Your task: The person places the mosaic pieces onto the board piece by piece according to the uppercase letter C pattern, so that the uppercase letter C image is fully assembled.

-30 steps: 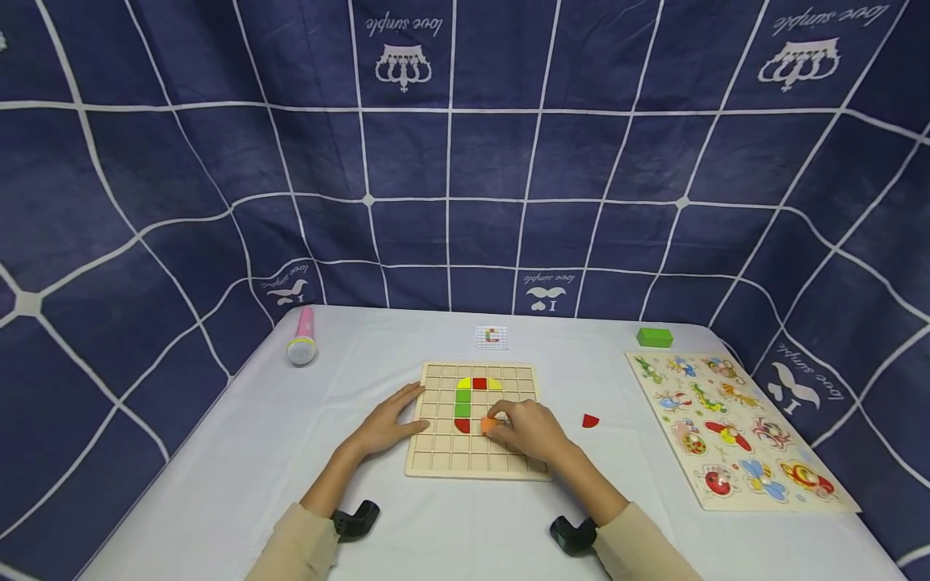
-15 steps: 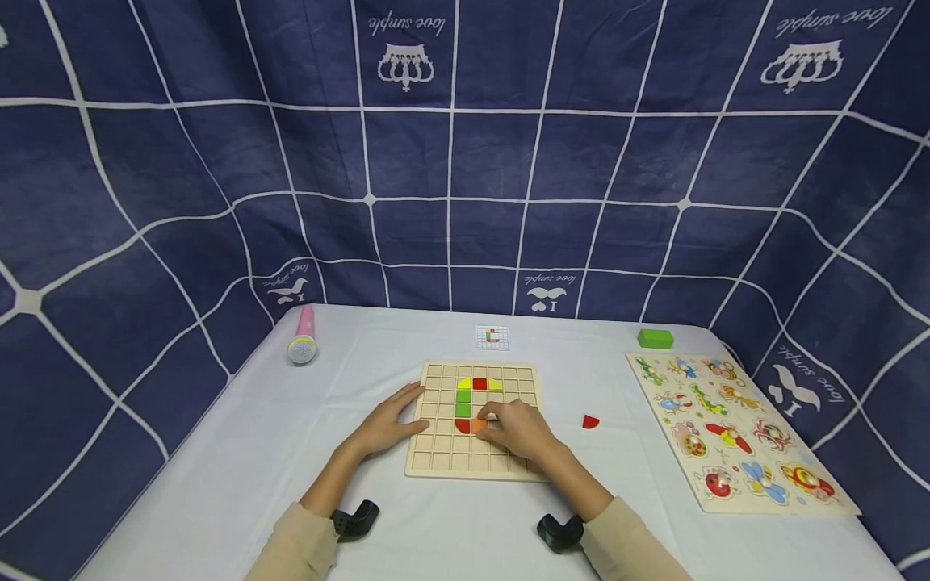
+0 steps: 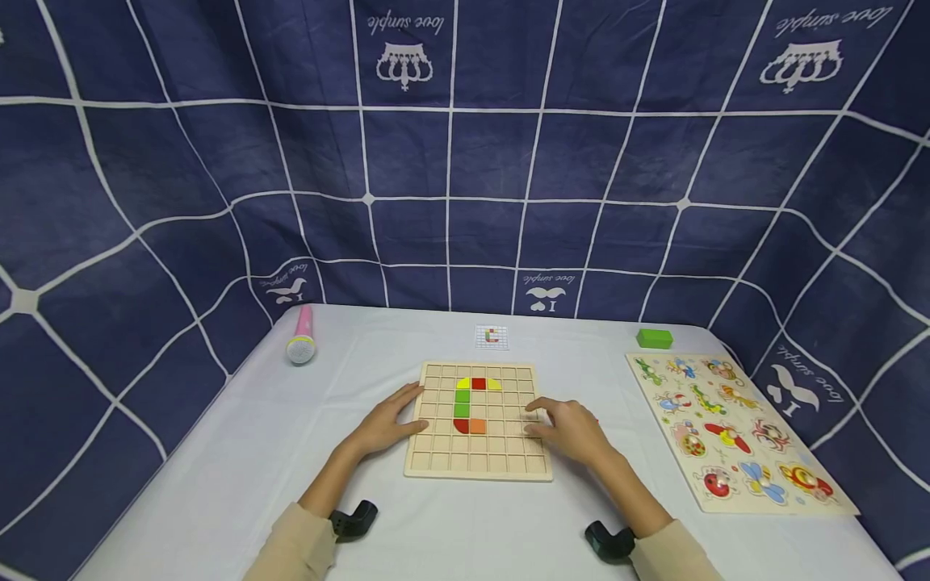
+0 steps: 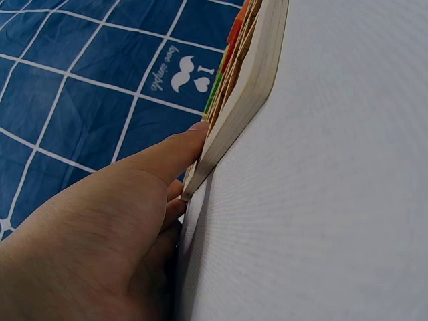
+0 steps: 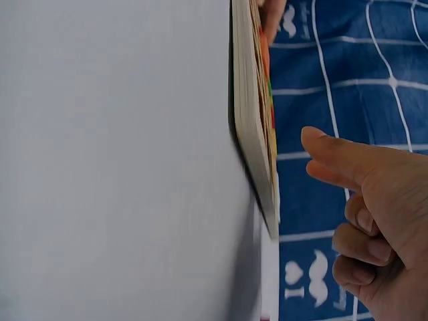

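Observation:
A wooden grid board (image 3: 439,461) lies on the white table with several coloured pieces set in its cells. An orange square (image 3: 477,425) sits right beside a red rounded piece (image 3: 461,425), below two green squares (image 3: 462,403). Along the top run a yellow piece (image 3: 463,383), a red square (image 3: 479,383) and another yellow piece (image 3: 494,384). My left hand (image 3: 385,421) rests against the board's left edge, thumb on its rim. Over the board's right edge hovers my right hand (image 3: 570,432), thumb and forefinger apart, holding nothing. A loose red piece is mostly hidden behind it.
A small pattern card (image 3: 492,337) lies behind the board. At the back left is a pink toy microphone (image 3: 302,335). On the right are a green block (image 3: 655,338) and an insect puzzle board (image 3: 734,436). A dark patterned cloth (image 3: 494,161) hangs behind.
My right hand slid the orange square left beside the red rounded piece, let go of it and moved right to the board's edge. My left hand stayed in place.

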Demonstrator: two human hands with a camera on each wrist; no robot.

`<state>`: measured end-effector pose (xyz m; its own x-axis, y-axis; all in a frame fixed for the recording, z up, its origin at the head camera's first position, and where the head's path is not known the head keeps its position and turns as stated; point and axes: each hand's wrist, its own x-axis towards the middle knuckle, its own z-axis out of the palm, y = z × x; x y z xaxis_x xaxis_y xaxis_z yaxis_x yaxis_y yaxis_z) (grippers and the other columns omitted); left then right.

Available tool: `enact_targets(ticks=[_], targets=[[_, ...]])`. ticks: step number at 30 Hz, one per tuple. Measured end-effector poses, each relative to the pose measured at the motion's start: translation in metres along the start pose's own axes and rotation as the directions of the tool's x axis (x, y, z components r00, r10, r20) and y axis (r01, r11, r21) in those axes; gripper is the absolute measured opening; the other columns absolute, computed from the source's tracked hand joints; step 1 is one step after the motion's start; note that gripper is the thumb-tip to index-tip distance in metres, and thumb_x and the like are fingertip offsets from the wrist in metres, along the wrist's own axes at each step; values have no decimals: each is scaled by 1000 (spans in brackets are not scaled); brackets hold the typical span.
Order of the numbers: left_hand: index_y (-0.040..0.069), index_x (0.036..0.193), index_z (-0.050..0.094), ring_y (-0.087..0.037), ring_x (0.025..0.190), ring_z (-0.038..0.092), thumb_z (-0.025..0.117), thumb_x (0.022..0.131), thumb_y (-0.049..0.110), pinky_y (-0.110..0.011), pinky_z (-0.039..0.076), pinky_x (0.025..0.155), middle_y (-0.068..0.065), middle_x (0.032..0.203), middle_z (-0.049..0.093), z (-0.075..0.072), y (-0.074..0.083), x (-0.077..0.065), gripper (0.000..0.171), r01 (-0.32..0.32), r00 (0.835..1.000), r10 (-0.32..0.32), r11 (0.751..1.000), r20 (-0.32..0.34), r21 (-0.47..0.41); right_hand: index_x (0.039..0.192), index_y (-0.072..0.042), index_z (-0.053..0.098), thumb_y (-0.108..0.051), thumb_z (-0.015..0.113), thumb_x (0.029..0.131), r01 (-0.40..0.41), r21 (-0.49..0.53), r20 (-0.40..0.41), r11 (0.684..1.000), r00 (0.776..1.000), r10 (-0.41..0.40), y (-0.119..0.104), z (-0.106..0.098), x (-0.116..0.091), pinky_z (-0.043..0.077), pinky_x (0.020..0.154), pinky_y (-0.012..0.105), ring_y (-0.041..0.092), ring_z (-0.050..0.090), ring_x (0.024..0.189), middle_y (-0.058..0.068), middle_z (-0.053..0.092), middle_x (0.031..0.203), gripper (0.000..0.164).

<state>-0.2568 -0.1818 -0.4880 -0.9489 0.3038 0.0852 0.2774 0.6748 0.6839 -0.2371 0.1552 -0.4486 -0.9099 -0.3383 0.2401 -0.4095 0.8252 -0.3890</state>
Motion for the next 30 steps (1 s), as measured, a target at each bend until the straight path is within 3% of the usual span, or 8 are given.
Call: enact_targets(ticks=[7, 15, 23, 30], targets=[[10, 142, 36, -30, 137, 18, 67, 82, 40, -52, 19, 107, -9, 149, 27, 0, -2, 1, 75, -5, 1000, 5, 1000, -5, -6, 101, -16, 69, -31, 77, 74, -60, -20, -54, 998, 997, 58, 40, -17, -16, 26, 42, 25, 7, 29, 46, -7, 37, 51, 32], [10, 143, 35, -30, 138, 18, 67, 82, 41, -51, 18, 108, -9, 150, 26, 0, -2, 3, 76, -5, 1000, 5, 1000, -5, -13, 100, -13, 69, -27, 78, 73, -142, -66, -68, 988, 988, 137, 71, -24, -28, 30, 43, 28, 12, 37, 49, -4, 44, 57, 32], [11, 143, 35, -29, 138, 17, 68, 81, 42, -51, 19, 108, -8, 150, 26, 1, -2, 3, 76, 7, 1000, -7, 1000, -5, -9, 94, -15, 68, -24, 77, 74, -167, -25, -56, 986, 985, 166, 81, -20, -26, 28, 43, 27, 13, 37, 49, -3, 42, 56, 23], [9, 142, 36, -30, 137, 18, 68, 81, 40, -51, 19, 108, -9, 149, 27, 1, -2, 2, 76, 2, 1000, -2, 1000, -4, -12, 93, -17, 69, -26, 78, 74, -80, -10, -69, 997, 994, 80, 67, -15, -19, 25, 42, 24, 9, 31, 46, -6, 38, 53, 24]])
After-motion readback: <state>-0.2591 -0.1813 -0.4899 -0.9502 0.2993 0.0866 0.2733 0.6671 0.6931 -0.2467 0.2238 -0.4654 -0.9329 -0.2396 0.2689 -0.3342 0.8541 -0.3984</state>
